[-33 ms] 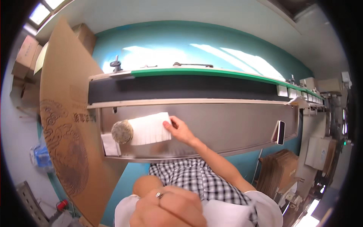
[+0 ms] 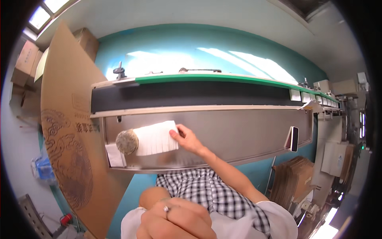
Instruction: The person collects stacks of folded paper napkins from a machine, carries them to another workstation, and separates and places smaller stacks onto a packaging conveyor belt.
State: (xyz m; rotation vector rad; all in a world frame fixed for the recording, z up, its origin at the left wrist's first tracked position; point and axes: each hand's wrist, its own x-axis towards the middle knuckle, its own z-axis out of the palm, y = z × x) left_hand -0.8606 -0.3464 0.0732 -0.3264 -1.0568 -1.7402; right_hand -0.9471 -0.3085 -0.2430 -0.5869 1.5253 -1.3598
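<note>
A row of thin white folded paper pieces (image 2: 155,138) lies on the metal tray (image 2: 238,139), fanned out side by side. At its left end a round, mottled grey-brown weight, like a stone or tin (image 2: 127,142), stands against it. My right hand (image 2: 188,139) is at the row's right end, its thumb on the last pieces and its other fingers curled along the end. Close to the camera at the bottom is my left hand (image 2: 175,219), wearing a ring, its fingers folded in; whatever it may hold is hidden.
A flat white piece (image 2: 115,156) lies at the tray's left corner. A phone (image 2: 294,139) leans at the right end. Behind the tray runs a dark conveyor belt (image 2: 191,94) with a green rail. A tall cardboard sheet (image 2: 67,131) stands at left; flattened cartons (image 2: 292,179) stand at right.
</note>
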